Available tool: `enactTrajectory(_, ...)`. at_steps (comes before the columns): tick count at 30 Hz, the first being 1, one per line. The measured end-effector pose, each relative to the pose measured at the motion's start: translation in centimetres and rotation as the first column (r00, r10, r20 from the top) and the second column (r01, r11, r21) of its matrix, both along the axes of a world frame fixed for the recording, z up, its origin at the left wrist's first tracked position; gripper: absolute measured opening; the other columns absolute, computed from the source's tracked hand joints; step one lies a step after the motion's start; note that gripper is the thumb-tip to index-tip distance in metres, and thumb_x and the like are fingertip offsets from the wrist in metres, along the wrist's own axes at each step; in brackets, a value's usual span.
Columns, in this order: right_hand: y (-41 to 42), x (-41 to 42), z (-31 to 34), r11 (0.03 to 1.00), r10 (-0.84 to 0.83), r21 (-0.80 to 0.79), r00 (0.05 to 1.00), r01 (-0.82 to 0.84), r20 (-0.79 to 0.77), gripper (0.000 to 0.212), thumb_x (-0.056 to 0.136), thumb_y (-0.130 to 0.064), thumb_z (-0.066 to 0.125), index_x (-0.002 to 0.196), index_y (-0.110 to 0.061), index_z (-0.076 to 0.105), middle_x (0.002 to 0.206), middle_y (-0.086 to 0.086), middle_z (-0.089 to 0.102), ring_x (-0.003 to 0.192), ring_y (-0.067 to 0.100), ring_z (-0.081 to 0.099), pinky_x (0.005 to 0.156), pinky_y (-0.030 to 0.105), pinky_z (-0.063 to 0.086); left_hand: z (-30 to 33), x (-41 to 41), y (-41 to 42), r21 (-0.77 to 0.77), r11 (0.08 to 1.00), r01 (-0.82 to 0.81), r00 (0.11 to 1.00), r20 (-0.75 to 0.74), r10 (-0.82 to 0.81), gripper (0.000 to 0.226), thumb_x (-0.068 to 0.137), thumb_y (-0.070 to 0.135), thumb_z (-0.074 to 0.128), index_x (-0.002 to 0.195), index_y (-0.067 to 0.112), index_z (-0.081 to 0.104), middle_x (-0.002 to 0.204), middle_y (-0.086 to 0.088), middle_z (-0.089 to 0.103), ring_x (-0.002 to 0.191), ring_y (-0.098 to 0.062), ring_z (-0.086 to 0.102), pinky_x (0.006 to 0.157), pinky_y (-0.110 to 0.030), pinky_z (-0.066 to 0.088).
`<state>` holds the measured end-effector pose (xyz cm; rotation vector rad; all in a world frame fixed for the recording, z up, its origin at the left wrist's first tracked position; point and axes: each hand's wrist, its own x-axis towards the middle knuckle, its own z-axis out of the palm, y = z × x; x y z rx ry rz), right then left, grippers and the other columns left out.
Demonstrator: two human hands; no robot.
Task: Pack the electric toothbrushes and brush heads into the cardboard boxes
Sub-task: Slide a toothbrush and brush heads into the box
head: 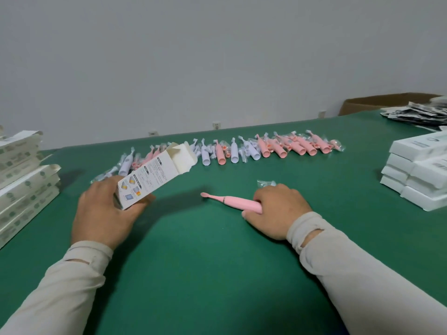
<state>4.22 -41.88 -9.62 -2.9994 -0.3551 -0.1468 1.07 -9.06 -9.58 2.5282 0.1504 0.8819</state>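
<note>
Left of centre, the left hand (106, 211) grips a white printed cardboard box (154, 174) by its lower end, fingers curled round it, and the box tilts up toward the middle of the frame with its top flaps open. Right of centre, the right hand (278, 210) is closed round the thick end of a pink electric toothbrush (232, 200), which lies low over the green table surface (217, 262) with its small head pointing left at the box. A clear plastic wrapper (266, 183) peeks out just above that hand (what it holds is too small to tell). Across the middle runs a long row of pink and lavender toothbrush handles and bagged brush heads (254, 148). At the left edge sits a stack of flat white cartons (24, 182); at the right edge, a stack of closed white boxes (416, 172). In the upper right corner lie a pile of dark printed leaflets (418, 112) and a brown cardboard carton (377, 102).
</note>
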Motion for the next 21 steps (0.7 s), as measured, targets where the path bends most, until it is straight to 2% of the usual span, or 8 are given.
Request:
enactTrajectory(4,0.6,1.2,-0.3,0.997,0.063,-0.061,0.991,-0.057,0.115,0.056,0.087,-0.074,0.041,0.121,-0.035,0.063,0.135,-0.004,0.056,0.130,0.024,0.043,0.112,0.045,0.031,1.0,1.2,-3.3,0.096,0.995,0.024,0.999,-0.040,-0.020,0.046,0.073,0.057,0.076,0.106,0.026,0.066,0.097,-0.003,0.063,0.092,-0.029,0.055,0.082,-0.046,0.049)
enactTrajectory(6,0.7,1.6,-0.2,0.991,0.124,-0.063,0.983,-0.116,0.133,0.051,0.090,-0.070,0.045,0.121,-0.035,0.066,0.141,-0.004,0.053,0.136,0.023,0.038,0.118,0.044,0.024,1.2,1.9,-5.1,0.069,0.997,0.047,0.999,-0.024,-0.046,0.050,0.075,0.048,0.078,0.116,0.024,0.064,0.108,-0.006,0.064,0.103,-0.030,0.055,0.090,-0.046,0.047)
enactTrajectory(8,0.9,1.5,-0.2,0.986,0.161,-0.080,0.973,-0.149,0.166,0.046,0.090,-0.067,0.047,0.115,-0.035,0.068,0.125,-0.006,0.057,0.122,0.022,0.044,0.106,0.041,0.035,0.6,2.2,-6.3,0.012,0.999,0.051,0.999,0.003,-0.051,0.050,0.077,0.043,0.078,0.120,0.025,0.062,0.111,-0.004,0.063,0.105,-0.029,0.054,0.089,-0.045,0.047)
enactTrajectory(11,0.6,1.2,0.3,0.997,0.073,-0.049,0.961,-0.063,0.267,0.038,0.090,-0.062,0.049,0.103,-0.032,0.068,0.097,-0.006,0.050,0.092,0.020,0.048,0.072,0.033,0.040,-0.3,2.3,-5.9,0.059,0.997,0.050,0.998,-0.026,-0.049,0.046,0.079,0.045,0.077,0.119,0.029,0.062,0.109,0.000,0.062,0.101,-0.025,0.053,0.085,-0.045,0.048)
enactTrajectory(15,-1.4,0.9,1.3,0.929,-0.206,0.357,0.941,0.102,0.268,0.033,0.088,-0.057,0.056,0.081,-0.025,0.055,0.076,-0.008,0.056,0.061,0.014,0.053,0.051,0.028,0.034,-0.7,2.3,-4.0,0.097,0.995,-0.022,1.000,-0.020,0.024,0.054,0.078,0.045,0.078,0.124,0.024,0.061,0.114,-0.003,0.062,0.107,-0.028,0.051,0.090,-0.046,0.044)
enactTrajectory(16,-1.8,0.8,1.4,0.836,-0.244,0.543,0.937,0.073,0.250,0.032,0.087,-0.054,0.059,0.077,-0.024,0.055,0.068,-0.010,0.056,0.054,0.010,0.053,0.048,0.027,0.037,-0.7,2.3,-3.9,0.101,0.994,-0.028,0.999,-0.024,0.031,0.056,0.078,0.044,0.079,0.127,0.024,0.060,0.117,-0.004,0.062,0.110,-0.029,0.050,0.091,-0.046,0.043)
enactTrajectory(18,-1.7,0.4,1.7,0.475,-0.230,0.877,0.952,-0.073,0.204,0.025,0.087,-0.042,0.066,0.076,-0.021,0.059,0.056,-0.012,0.053,0.044,0.004,0.044,0.042,0.021,0.038,-0.9,2.2,-4.0,0.117,0.993,-0.013,0.999,-0.044,0.018,0.060,0.077,0.043,0.080,0.130,0.025,0.059,0.122,-0.004,0.060,0.114,-0.028,0.049,0.092,-0.046,0.042)
enactTrajectory(21,-0.9,-0.4,2.4,-0.015,-0.091,0.987,0.983,-0.163,0.161,0.023,0.091,-0.024,0.066,0.082,-0.004,0.062,0.056,-0.002,0.060,0.040,0.010,0.044,0.036,0.022,0.036,-1.0,2.3,-4.4,0.112,0.993,0.043,0.996,-0.076,-0.034,0.058,0.077,0.042,0.080,0.129,0.028,0.058,0.123,-0.001,0.059,0.115,-0.026,0.048,0.095,-0.045,0.042)
